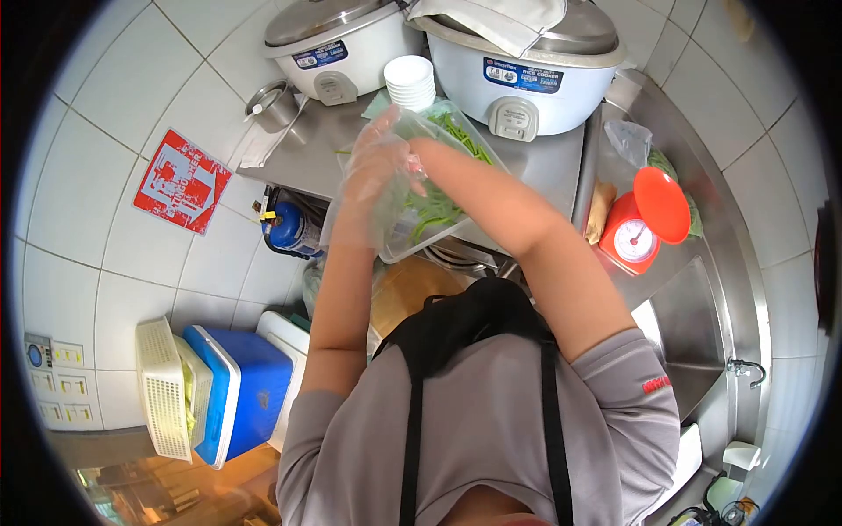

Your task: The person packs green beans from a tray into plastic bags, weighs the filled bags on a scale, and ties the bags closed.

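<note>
My left hand [375, 151] is raised inside a clear plastic bag [386, 188], with its fingers stretched out under the thin film. Beside it, my right hand [417, 168] has its fingers closed on the plastic near the left hand. The bag hangs loosely down around my left forearm. Below and behind both hands is a clear plastic tub [495, 162] holding long green vegetable stalks [434, 210]. Part of the tub is hidden by my hands, the bag and my right forearm. A stack of white bowls [410, 81] stands just beyond my hands.
Two large rice cookers [544, 83] stand at the back of the steel counter [316, 145]. A metal pot [274, 107] is at the left. To the right, a red scale [633, 238] sits by the sink [702, 324]. A blue cooler box [254, 390] is low at left.
</note>
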Motion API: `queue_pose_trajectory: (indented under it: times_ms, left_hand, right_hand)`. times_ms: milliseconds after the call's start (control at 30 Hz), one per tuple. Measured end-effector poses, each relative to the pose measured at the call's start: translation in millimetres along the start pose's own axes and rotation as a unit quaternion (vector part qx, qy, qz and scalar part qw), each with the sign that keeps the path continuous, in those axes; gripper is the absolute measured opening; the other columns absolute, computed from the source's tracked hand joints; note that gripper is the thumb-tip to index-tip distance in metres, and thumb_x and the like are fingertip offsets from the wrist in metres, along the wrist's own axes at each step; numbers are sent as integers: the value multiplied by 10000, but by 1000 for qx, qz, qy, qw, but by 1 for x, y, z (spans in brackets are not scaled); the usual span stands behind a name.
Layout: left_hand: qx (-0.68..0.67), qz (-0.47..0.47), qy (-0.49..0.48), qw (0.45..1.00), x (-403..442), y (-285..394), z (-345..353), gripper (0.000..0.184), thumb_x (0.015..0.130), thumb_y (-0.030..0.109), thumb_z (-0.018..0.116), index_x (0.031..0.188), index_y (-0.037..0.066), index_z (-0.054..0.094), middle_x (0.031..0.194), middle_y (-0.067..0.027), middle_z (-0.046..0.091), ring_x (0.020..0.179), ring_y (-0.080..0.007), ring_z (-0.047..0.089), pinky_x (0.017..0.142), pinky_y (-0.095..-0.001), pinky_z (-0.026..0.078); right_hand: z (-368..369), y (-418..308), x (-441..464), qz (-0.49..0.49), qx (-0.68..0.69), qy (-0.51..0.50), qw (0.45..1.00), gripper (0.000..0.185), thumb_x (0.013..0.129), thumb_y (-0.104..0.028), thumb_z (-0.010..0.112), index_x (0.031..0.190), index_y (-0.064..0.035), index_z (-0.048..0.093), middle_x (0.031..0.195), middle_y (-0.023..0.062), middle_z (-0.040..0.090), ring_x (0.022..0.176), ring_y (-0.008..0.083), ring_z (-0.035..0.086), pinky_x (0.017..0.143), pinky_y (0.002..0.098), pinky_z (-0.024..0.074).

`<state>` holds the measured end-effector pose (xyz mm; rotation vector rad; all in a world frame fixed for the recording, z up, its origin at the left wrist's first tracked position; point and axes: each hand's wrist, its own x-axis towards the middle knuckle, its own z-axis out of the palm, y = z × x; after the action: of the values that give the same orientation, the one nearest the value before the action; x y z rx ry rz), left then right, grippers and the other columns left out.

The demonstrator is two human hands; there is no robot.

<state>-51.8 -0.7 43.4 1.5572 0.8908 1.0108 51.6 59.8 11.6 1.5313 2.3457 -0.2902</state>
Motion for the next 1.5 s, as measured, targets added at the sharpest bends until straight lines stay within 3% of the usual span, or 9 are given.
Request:
queue_pose_trajectory:
  times_ms: [433,533,667,767,867,933,1000,1267,1500]
  left_hand:
    - [-71,-18,143,987,-10,16,-16,561,728,-4,507,1261,-91,357,971,-147,585,640,-147,595,631,-238,482]
    - [-50,-5,162,986,-17,37,-4,566,725,17,512,1269,-58,376,1011,-148,581,671,-134,594,676,-239,472]
    - [7,-24,177,984,-30,43,3,567,725,65,524,1273,-15,403,1028,-131,584,761,-116,589,752,-242,445]
    - [17,-58,164,985,-29,40,2,588,731,73,518,1289,-24,360,987,-124,590,753,-127,579,712,-246,447]
    - [-31,-27,183,982,-39,38,2,598,737,78,513,1298,-32,337,952,-113,597,737,-137,577,695,-252,452]
    - [-23,-13,208,978,-46,40,4,568,742,90,514,1280,-23,369,938,-104,598,736,-137,579,713,-257,450]
    - [32,-25,235,971,-50,39,2,514,750,103,513,1245,-7,429,925,-98,598,734,-135,579,737,-263,446]
    - [386,-32,230,893,-28,13,-40,371,735,208,599,1061,31,587,1019,-108,586,857,-171,583,809,-283,420]
    - [466,39,92,879,-16,-32,-85,414,715,259,632,1037,3,582,908,-91,593,844,-207,562,769,-309,428]
  right_hand:
    - [-34,40,-92,-152,112,176,966,66,664,-101,611,676,-36,609,689,105,612,677,287,585,629,357,456]
    - [-45,41,-99,-175,22,395,902,28,645,-44,593,654,-55,569,709,67,583,754,268,566,681,357,452]
    - [-25,44,-94,-206,-30,309,928,89,728,-91,540,737,-58,622,876,99,590,1001,279,513,823,376,422]
    - [-23,54,-90,-194,244,573,758,52,738,-57,562,741,-25,602,834,101,613,909,304,546,806,377,442]
    - [-11,91,-87,123,207,361,901,152,756,-125,565,816,-9,644,848,161,636,844,340,592,775,387,470]
    - [33,109,-67,126,99,136,978,198,721,-128,563,833,4,659,837,208,630,782,346,620,723,395,490]
    - [76,111,-50,117,75,66,988,191,718,-112,548,809,7,666,884,222,623,819,334,621,717,388,492]
    - [142,91,2,338,127,173,917,303,798,-161,518,1041,-9,616,1093,174,587,1047,335,526,855,367,439]
    - [118,118,-15,155,90,103,978,333,598,-150,715,908,-36,667,917,156,642,894,301,600,810,355,467]
